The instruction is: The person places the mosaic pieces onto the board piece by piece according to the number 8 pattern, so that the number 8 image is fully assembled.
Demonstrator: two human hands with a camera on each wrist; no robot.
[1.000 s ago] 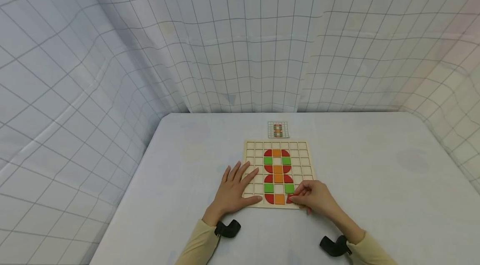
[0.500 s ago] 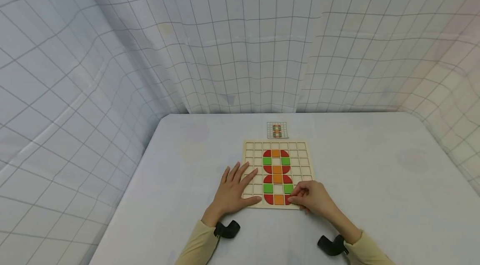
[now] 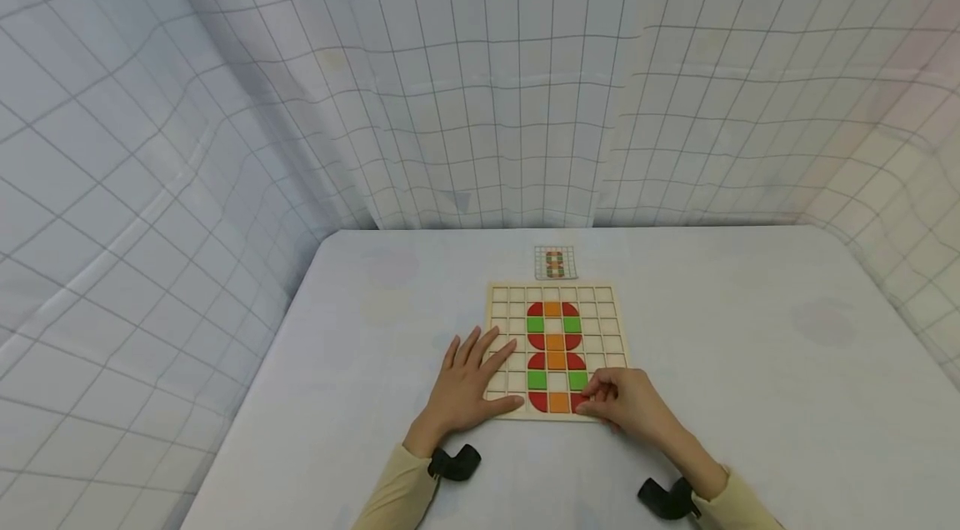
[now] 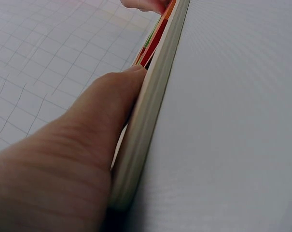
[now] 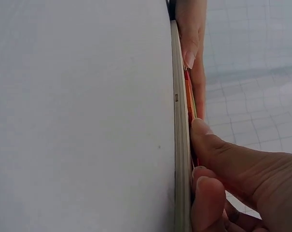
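A pale wooden grid board (image 3: 605,322) lies flat on the white table, bearing red rounded tiles, orange squares and green tiles in a figure-eight pattern. My left hand (image 3: 461,388) rests spread over the board's lower left, thumb along its near edge; the left wrist view shows the thumb (image 4: 107,96) lying on top. At the pattern's lower right corner, my right hand (image 3: 628,403) pinches a red rounded tile (image 3: 577,402), partly hidden under the fingers. In the right wrist view its thumb (image 5: 220,150) and curled fingers sit at the board's edge.
Behind the board lies a small pattern card (image 3: 555,262) showing the same figure in miniature. A white gridded curtain (image 3: 487,97) surrounds the table (image 3: 375,305) at the back and sides. Each wrist wears a black camera mount (image 3: 455,463).
My right hand has shifted slightly left with the red tile, which now sits against the orange square where a gap showed before. The left hand stays in place.
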